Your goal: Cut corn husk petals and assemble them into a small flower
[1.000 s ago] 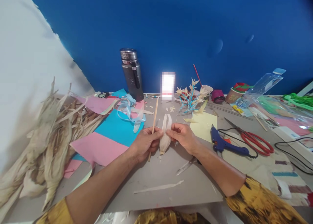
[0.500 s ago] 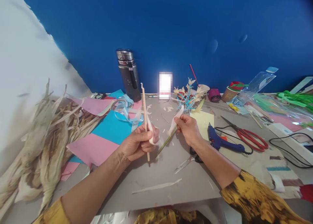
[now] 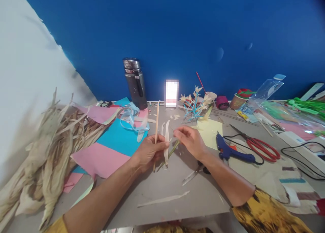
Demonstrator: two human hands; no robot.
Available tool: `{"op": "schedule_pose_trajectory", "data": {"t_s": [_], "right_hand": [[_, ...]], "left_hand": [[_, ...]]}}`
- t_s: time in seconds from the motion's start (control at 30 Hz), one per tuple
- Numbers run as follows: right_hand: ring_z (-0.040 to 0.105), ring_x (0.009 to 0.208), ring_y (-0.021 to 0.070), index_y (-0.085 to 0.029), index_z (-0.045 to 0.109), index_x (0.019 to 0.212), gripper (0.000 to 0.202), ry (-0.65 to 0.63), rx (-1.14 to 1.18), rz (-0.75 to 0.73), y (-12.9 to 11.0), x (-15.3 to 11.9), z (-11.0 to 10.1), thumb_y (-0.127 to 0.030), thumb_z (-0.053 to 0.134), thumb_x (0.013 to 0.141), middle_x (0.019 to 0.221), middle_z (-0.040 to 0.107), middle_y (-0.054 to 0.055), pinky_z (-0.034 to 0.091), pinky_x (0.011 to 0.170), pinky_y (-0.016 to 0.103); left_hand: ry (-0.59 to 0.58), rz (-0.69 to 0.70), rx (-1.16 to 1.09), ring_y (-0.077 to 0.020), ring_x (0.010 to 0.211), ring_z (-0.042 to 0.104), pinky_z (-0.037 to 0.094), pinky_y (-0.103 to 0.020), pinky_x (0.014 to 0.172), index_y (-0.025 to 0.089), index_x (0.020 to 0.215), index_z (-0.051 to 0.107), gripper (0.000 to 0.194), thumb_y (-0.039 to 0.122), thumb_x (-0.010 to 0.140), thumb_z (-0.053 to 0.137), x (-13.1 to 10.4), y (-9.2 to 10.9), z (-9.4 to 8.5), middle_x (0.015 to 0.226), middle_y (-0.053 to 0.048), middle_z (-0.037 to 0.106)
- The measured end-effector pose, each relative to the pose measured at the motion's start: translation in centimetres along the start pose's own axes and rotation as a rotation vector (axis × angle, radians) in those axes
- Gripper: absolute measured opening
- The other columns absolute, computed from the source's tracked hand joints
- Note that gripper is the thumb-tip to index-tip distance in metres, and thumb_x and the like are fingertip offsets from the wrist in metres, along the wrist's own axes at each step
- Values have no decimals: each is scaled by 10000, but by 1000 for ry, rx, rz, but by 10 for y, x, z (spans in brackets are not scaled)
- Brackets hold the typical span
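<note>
My left hand (image 3: 152, 148) is closed round a thin wooden stick (image 3: 157, 124), held nearly upright. Between its thumb and fingers is also a pale strip of dried husk (image 3: 167, 134), standing up beside the stick. Just to the right, my right hand (image 3: 189, 140) has its fingers curled and the thumb near the index finger; whatever may be between the tips is too small to make out. Between the hands a thin green stalk (image 3: 174, 147) slants down to the left. Behind the right hand stands a bunch of pale husk flowers on blue stems (image 3: 195, 106).
Dried husks (image 3: 48, 165) pile up on the left, beside pink and blue paper (image 3: 115, 134). A dark flask (image 3: 135, 85) stands at the back. On the right lie a blue glue gun (image 3: 235, 153), red-handled scissors (image 3: 264, 148) and a plastic bottle (image 3: 266, 92). A husk strip (image 3: 164, 199) lies in front.
My right hand has let go of the white strip and come lower and slightly left. In my left hand the husk strip now stands upright, and that hand has shifted a little to the right.
</note>
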State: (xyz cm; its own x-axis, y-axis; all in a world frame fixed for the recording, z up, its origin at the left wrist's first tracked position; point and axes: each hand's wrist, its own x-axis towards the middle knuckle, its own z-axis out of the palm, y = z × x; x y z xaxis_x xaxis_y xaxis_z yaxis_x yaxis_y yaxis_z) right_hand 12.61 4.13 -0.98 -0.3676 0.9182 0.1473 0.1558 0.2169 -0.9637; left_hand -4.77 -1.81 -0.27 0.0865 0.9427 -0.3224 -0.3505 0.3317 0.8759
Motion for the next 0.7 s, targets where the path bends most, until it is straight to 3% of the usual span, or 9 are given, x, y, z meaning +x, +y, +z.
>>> {"op": "schedule_pose_trajectory", "data": {"t_s": [0.1,0.23,0.5,0.7], "right_hand": [[471,565,107,-180,651,762,241,-144,67,-49,-4,-7,5,-412,697,809,645,570,-21,363,522,226],[385,496,92,-184,594,644,286,-77,170,36,-2,-9,11,-399,741,764,520,463,-56,294,474,228],[356,428,68,-167,668,726,285,-27,499,175,-3,-6,11,-413,806,692,452,458,-71,235,422,209],[305,434,54,-163,655,673,273,-44,507,234,-3,-10,16,-381,819,665,467,421,-76,198,414,204]], "left_hand": [[-3,17,77,-25,378,287,178,-177,376,164,672,531,335,288,635,841,0,-5,1,466,83,415],[-13,16,128,-37,383,322,205,-191,385,175,663,510,336,272,636,831,-2,-7,3,475,75,444],[-99,-40,146,-33,376,288,184,-197,388,184,660,485,381,241,592,855,-7,-5,8,459,92,416],[-33,69,101,-37,406,285,174,-201,404,162,702,559,318,331,659,825,-6,-5,10,476,79,404]]}}
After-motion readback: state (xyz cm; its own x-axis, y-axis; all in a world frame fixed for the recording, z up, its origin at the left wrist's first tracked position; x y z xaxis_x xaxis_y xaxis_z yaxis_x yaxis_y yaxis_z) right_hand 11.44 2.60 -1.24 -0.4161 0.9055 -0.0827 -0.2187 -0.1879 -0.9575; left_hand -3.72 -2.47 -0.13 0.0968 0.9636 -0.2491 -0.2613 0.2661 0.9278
